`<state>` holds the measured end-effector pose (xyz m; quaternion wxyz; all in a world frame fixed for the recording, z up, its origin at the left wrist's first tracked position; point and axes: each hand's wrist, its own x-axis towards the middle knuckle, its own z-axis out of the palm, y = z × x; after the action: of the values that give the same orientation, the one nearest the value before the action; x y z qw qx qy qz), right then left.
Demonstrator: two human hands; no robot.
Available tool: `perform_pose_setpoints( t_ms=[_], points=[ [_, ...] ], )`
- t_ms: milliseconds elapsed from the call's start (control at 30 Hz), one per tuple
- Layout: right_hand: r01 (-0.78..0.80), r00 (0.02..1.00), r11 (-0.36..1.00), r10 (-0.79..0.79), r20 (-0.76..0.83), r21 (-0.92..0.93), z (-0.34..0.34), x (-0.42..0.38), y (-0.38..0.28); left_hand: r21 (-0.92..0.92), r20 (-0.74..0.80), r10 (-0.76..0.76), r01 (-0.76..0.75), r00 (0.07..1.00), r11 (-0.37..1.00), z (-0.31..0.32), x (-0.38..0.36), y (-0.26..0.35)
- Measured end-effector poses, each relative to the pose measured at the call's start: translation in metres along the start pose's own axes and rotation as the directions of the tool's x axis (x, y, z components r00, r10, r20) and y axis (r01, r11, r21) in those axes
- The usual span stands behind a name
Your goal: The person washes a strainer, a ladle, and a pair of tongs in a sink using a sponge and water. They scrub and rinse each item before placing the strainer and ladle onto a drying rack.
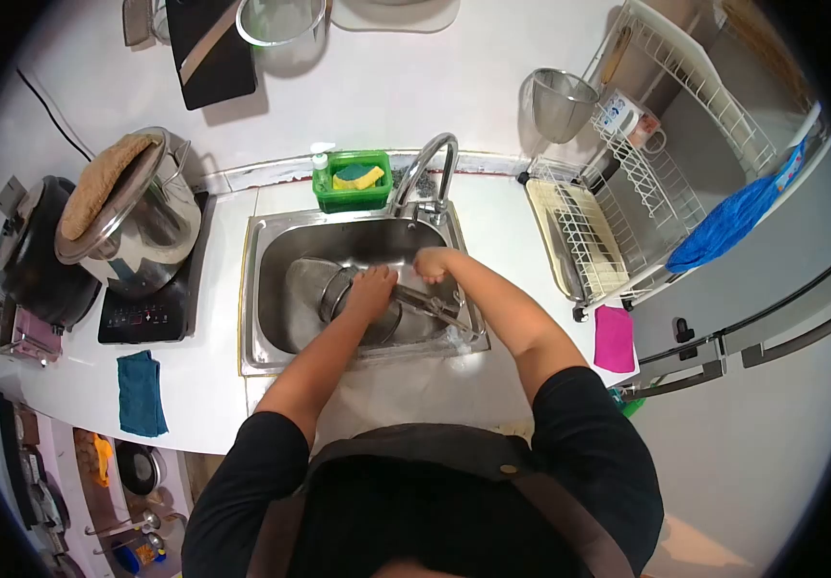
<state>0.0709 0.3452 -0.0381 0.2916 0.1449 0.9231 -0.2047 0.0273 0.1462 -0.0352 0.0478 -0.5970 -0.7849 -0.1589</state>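
Inside the steel sink, my left hand is closed on a metal pan near the base of its long handle. The handle slants toward the sink's right front corner. My right hand is curled into a fist below the faucet, just above the handle; I cannot tell what its fingers hold. A round, shiny metal piece lies at the left of the basin, partly behind the pan.
Behind the sink, a green basket holds a sponge and a bottle. At right stands a wire dish rack. A big lidded pot sits on the induction cooker at left, near a teal cloth.
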Motion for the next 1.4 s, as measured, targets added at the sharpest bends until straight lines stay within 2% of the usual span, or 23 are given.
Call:
perform_pose_setpoints(
  t_ms=[33,67,100,167,267,333,400,467,567,633,767,867,933,967,1033,1067,1100,1133,1167,1200,1300,1333,1400],
  points=[
    [0.056,0.962,0.958,-0.127,-0.240,-0.281,-0.013,-0.008,-0.011,0.105,-0.020,0.103,-0.101,0.994,0.989,0.002,0.000,-0.004],
    [-0.082,0.850,0.992,0.121,-0.513,0.099,-0.019,-0.021,-0.020,0.077,-0.051,0.157,-0.153,0.986,0.985,0.005,-0.001,-0.007],
    [0.018,0.780,0.826,0.342,-0.525,0.564,-0.016,0.005,-0.005,0.079,-0.060,0.164,-0.160,0.985,0.984,0.000,-0.003,-0.007],
    [0.343,0.782,0.059,0.535,-0.320,0.937,-0.023,0.010,-0.022,-0.087,0.045,0.122,-0.117,0.992,0.989,-0.017,-0.013,-0.007],
    [0.308,0.887,-0.108,0.391,-0.245,0.945,-0.023,0.024,-0.023,-0.054,0.002,-0.024,0.024,1.000,0.998,-0.024,-0.025,-0.010],
    [0.214,0.956,-0.024,0.209,-0.204,0.977,-0.031,0.009,-0.038,-0.037,-0.023,-0.108,0.107,0.994,0.994,-0.022,-0.025,-0.010],
    [0.128,0.991,0.076,0.030,-0.130,0.989,-0.042,-0.027,-0.065,0.136,0.190,-0.071,0.045,0.979,0.990,-0.020,-0.013,-0.011],
    [0.061,0.945,0.481,-0.310,0.105,0.874,-0.060,-0.066,-0.094,0.097,0.274,-0.018,-0.009,0.962,0.995,-0.024,0.001,-0.013],
    [0.279,0.941,0.437,-0.301,-0.153,0.855,-0.062,-0.064,-0.106,0.014,0.272,0.086,-0.093,0.959,0.996,-0.035,0.010,-0.010],
    [0.256,0.916,0.332,-0.384,-0.118,0.908,-0.072,-0.075,-0.119,-0.175,0.250,0.217,-0.176,0.944,0.969,-0.045,0.021,-0.004],
    [0.347,0.923,0.350,-0.290,-0.252,0.870,-0.078,-0.080,-0.124,0.012,0.363,0.191,-0.209,0.912,0.978,-0.055,0.034,0.001],
    [0.351,0.930,0.370,-0.240,-0.277,0.860,-0.076,-0.086,-0.120,-0.195,0.344,0.191,-0.129,0.919,0.972,-0.046,0.036,-0.021],
    [0.336,0.932,0.416,-0.274,-0.236,0.845,-0.073,-0.094,-0.119,-0.400,0.557,0.095,0.165,0.825,0.902,-0.050,0.032,-0.037],
    [0.315,0.934,0.431,-0.301,-0.195,0.846,-0.071,-0.097,-0.120,-0.402,0.558,0.098,0.165,0.824,0.901,-0.039,0.026,-0.046],
    [0.284,0.926,0.464,-0.359,-0.114,0.839,-0.070,-0.102,-0.124,-0.381,0.140,0.123,-0.061,0.982,0.922,0.003,0.019,-0.067],
    [0.310,0.926,0.497,-0.351,-0.139,0.810,-0.067,-0.101,-0.129,-0.376,-0.309,0.274,-0.382,0.910,0.844,0.008,0.022,-0.065],
    [0.310,0.926,0.495,-0.352,-0.139,0.812,-0.064,-0.092,-0.129,-0.376,-0.307,0.274,-0.381,0.911,0.845,-0.004,0.022,-0.060],
    [0.364,0.928,0.495,-0.263,-0.264,0.789,-0.059,-0.077,-0.124,-0.607,0.004,0.089,-0.068,0.996,0.792,-0.028,0.022,-0.054],
    [0.417,0.907,0.501,-0.170,-0.386,0.759,-0.055,-0.069,-0.121,-0.700,0.346,-0.040,0.286,0.938,0.655,-0.042,0.021,-0.051],
    [0.382,0.924,0.411,-0.168,-0.343,0.828,-0.052,-0.071,-0.121,-0.867,0.175,-0.107,0.205,0.979,0.455,-0.017,0.017,-0.080],
    [0.399,0.914,0.228,-0.172,-0.367,0.888,-0.048,-0.072,-0.126,-0.368,0.253,-0.465,0.529,0.848,0.765,-0.016,-0.015,-0.120],
    [0.378,0.926,0.200,-0.069,-0.372,0.904,-0.049,-0.069,-0.126,-0.070,0.330,-0.554,0.605,0.764,0.793,-0.018,-0.028,-0.125],
    [0.335,0.942,0.221,-0.110,-0.318,0.916,-0.047,-0.064,-0.128,-0.078,0.307,-0.688,0.738,0.658,0.671,-0.002,-0.048,-0.129]
  ],
)
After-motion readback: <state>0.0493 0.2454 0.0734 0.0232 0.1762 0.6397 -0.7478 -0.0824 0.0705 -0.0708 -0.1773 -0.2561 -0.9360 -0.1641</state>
